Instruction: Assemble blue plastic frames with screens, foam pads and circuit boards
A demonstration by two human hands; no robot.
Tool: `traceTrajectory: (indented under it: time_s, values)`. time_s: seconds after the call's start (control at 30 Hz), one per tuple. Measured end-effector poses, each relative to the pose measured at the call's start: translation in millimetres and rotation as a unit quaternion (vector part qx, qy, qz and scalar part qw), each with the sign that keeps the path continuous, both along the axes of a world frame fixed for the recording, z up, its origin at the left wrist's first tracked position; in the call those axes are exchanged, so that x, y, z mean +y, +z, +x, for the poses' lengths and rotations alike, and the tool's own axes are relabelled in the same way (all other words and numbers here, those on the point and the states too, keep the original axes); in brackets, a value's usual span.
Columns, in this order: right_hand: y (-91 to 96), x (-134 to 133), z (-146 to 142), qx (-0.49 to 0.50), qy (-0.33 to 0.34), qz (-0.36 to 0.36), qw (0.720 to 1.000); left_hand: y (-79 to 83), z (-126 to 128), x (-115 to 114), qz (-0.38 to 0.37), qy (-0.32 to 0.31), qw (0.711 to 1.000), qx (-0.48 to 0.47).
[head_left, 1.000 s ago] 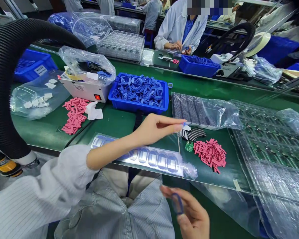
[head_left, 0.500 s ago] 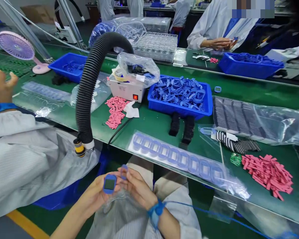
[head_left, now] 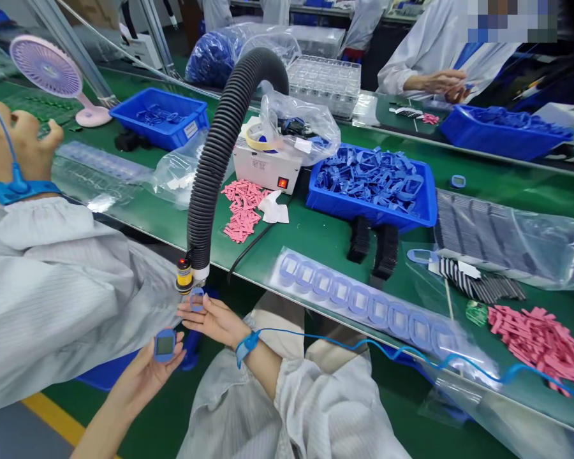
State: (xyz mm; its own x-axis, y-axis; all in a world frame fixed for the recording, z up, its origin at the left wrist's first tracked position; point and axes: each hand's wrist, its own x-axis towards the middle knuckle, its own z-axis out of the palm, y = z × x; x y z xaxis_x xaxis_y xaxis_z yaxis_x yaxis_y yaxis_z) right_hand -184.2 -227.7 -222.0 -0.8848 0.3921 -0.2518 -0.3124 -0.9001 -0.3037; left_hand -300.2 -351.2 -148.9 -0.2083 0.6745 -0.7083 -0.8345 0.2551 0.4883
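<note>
The left hand (head_left: 141, 380) was palm up with its fingers curled around a blue-cased display (head_left: 165, 345), which it gripped with the dark screen facing up. The right hand (head_left: 212, 321) reached out just above it, nearly flat and palm up, with a thin blue ring (head_left: 191, 299) standing upright at its fingertips. A blue wrist strap (head_left: 246, 346) circled the right wrist, and its blue cord (head_left: 402, 347) ran across the bench edge.

Both hands were in front of the green bench (head_left: 316, 233), just below a black corrugated hose (head_left: 227, 153) with a yellow fitting at its foot. On the bench, a plastic sheet (head_left: 358, 296) held a row of blue rings. Beyond it stood a blue bin (head_left: 373, 191) heaped with blue parts, with black stacks (head_left: 360, 239) just below it. Pink strips (head_left: 540, 350) lay in a pile to the right.

A co-worker's raised hand (head_left: 22, 143), wearing a blue strap, showed at the far left beside a lilac fan (head_left: 45, 67). Another co-worker (head_left: 425, 64) worked across the bench.
</note>
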Motion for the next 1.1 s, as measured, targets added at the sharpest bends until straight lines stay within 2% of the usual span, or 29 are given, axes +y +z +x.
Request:
traceTrajectory:
  time_s: [0.1, 0.2, 0.3, 0.37, 0.43, 0.5, 0.63, 0.73, 0.83, 0.93, 1.03, 1.1]
  values:
    - [-11.0, -0.8, 3.4, -0.012, 0.024, 0.003, 1.0, -6.5, -7.8, 22.0, 0.004, 0.015, 1.0, 0.004]
    - [-26.1, 0.6, 14.7, -0.041, 0.02, 0.005, 0.999, -16.7, -2.7, 53.6, 0.019, 0.02, 1.0, 0.009]
    - [-38.5, 4.3, 26.4, -0.069, -0.008, 0.006, 0.998, -26.6, 14.5, 78.3, 0.026, -0.017, 1.0, -0.002]
    - [-40.5, 7.4, 29.4, -0.076, -0.022, 0.007, 0.997, -30.5, 25.2, 82.4, 0.026, -0.045, 0.999, -0.011]
    - [-35.6, 9.6, 27.1, -0.07, -0.026, 0.01, 0.997, -31.2, 28.7, 74.5, 0.026, -0.056, 0.998, -0.012]
    - [-24.7, 10.2, 20.5, -0.055, -0.019, 0.012, 0.998, -28.5, 22.2, 57.2, 0.026, -0.048, 0.998, -0.005]
    - [1.4, 6.8, 4.6, -0.023, 0.008, 0.016, 1.0, -15.4, -10.6, 17.8, 0.02, -0.016, 1.0, 0.014]
    - [10.8, 3.0, -1.6, -0.021, 0.027, 0.02, 0.999, -6.3, -31.5, 6.3, 0.02, 0.021, 0.999, 0.035]
    - [11.5, -0.7, 1.7, -0.034, 0.047, 0.03, 0.998, -5.1, -35.5, 18.2, 0.027, 0.056, 0.996, 0.056]
    - [15.9, -6.4, 18.3, -0.051, 0.059, 0.041, 0.996, -11.4, -21.8, 43.7, 0.03, 0.067, 0.995, 0.066]
    - [32.9, -15.6, 49.7, -0.065, 0.042, 0.039, 0.996, -17.9, 3.1, 65.3, 0.022, 0.04, 0.997, 0.056]
    - [50.0, -22.9, 76.3, -0.072, 0.018, 0.032, 0.997, -18.6, 21.8, 71.6, 0.011, 0.017, 0.999, 0.047]
